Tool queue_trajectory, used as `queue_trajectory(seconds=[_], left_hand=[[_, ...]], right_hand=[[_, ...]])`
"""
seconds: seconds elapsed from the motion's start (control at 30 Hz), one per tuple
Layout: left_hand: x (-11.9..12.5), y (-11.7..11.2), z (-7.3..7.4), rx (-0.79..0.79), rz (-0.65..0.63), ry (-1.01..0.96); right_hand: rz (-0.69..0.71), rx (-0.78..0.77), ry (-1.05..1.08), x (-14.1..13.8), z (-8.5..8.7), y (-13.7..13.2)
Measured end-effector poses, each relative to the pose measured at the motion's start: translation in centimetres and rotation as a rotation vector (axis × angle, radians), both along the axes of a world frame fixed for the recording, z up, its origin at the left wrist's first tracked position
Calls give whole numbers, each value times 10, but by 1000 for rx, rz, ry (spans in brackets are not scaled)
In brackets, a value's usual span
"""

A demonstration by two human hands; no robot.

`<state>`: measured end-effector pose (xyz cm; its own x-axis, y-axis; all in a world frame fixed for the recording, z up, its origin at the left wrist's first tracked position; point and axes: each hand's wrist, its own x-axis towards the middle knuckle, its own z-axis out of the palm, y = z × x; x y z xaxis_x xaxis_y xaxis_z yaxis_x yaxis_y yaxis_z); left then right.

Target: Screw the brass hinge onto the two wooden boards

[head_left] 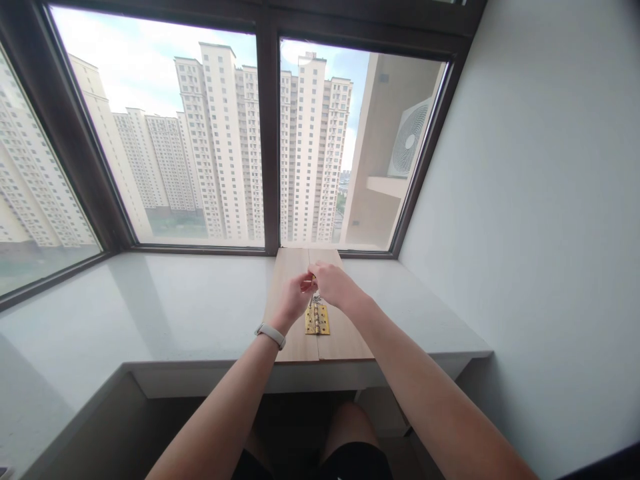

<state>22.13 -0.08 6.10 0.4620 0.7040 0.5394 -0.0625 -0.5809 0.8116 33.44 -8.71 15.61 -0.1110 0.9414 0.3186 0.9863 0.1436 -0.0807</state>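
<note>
My left hand point(294, 295), with a light-coloured band point(271, 335) on its wrist, has its fingers drawn together over the wooden boards. Against its fingertips is my right hand point(331, 281), also closed in a pinch. A small gold-coloured bit shows between the fingers, too small and covered to name. Just nearer to me, a brass hinge point(311, 321) lies unfolded across the seam of two pale wooden boards point(291, 343). Small dark screws point(317, 300) lie loose at the hinge's far end.
The boards rest on a white windowsill counter point(210, 307) whose front edge is above my knees. Dark-framed windows point(270, 133) stand behind, with tall buildings and an air-conditioner unit point(410, 141) outside. A plain wall point(530, 187) rises on the right.
</note>
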Motion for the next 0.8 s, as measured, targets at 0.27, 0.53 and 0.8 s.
queue_trajectory(seconds=[0.27, 0.53, 0.8], left_hand=[[0, 0, -2, -26, 19, 5], [-5, -2, -3, 45, 53, 18], [-8, 4, -3, -11, -29, -19]], right_hand=[[-10, 15, 6, 6, -3, 5], [-139, 17, -49, 4, -1, 10], [5, -2, -10, -1, 2, 5]])
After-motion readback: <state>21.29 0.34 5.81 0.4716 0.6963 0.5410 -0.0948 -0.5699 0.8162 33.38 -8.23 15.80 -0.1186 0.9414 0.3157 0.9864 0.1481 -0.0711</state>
